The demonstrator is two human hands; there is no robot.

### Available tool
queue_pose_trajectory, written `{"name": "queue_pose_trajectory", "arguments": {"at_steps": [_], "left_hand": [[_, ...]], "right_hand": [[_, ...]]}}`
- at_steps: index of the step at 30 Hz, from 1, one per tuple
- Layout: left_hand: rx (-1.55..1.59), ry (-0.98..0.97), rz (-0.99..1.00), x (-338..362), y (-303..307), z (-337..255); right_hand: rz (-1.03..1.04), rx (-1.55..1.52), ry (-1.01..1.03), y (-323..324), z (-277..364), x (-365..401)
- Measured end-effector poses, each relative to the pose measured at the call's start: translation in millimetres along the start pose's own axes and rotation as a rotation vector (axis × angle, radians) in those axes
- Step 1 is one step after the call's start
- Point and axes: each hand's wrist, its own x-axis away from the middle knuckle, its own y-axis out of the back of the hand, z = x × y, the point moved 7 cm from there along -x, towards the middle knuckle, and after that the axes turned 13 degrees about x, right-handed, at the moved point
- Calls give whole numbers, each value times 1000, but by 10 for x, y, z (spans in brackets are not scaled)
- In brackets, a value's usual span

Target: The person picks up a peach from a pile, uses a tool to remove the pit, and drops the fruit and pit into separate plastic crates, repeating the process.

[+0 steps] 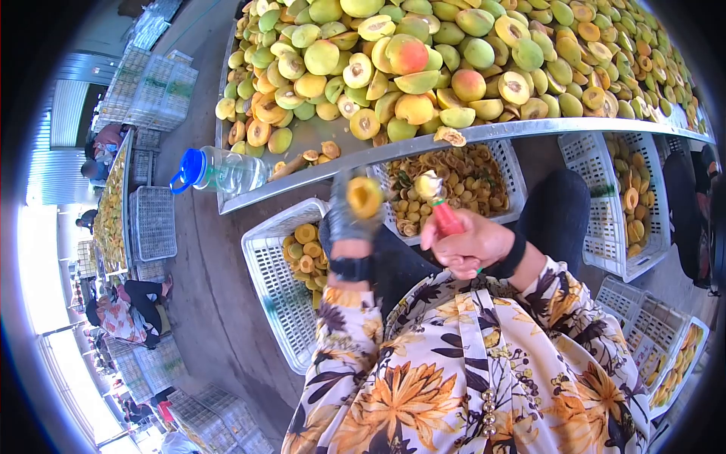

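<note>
My left hand (349, 221), in a dark grey glove and blurred by motion, holds a hollowed yellow peach half (365, 197) near the table's front edge. Its cut face points up. My right hand (473, 246) is bare and wrapped round the red handle of a pitting tool (448, 218). A pale, wet-looking piece of fruit or pit (429, 185) covers the tool's tip. Beneath both hands, a white crate (514, 178) contains pits and scraps. To the left, another white crate (261, 253) has peach halves (304, 253) in it.
A metal table (355, 157) carries a large heap of whole and halved peaches (423, 68). A blue-capped water bottle (227, 170) lies at its left corner. More crates (639, 204) stand at right. People (128, 314) and stacked crates (151, 87) are at left.
</note>
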Motion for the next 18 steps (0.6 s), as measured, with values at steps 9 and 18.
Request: {"name": "queue_pose_trajectory", "arguments": {"at_steps": [9,18], "left_hand": [[-1884,-881,-248,614,-103,-1633],[-2205,-449,-35,-940,-1086,-273]], "right_hand": [[-795,1740,-43,888,-51,27],[-832,1457,217,589,127,272]]}}
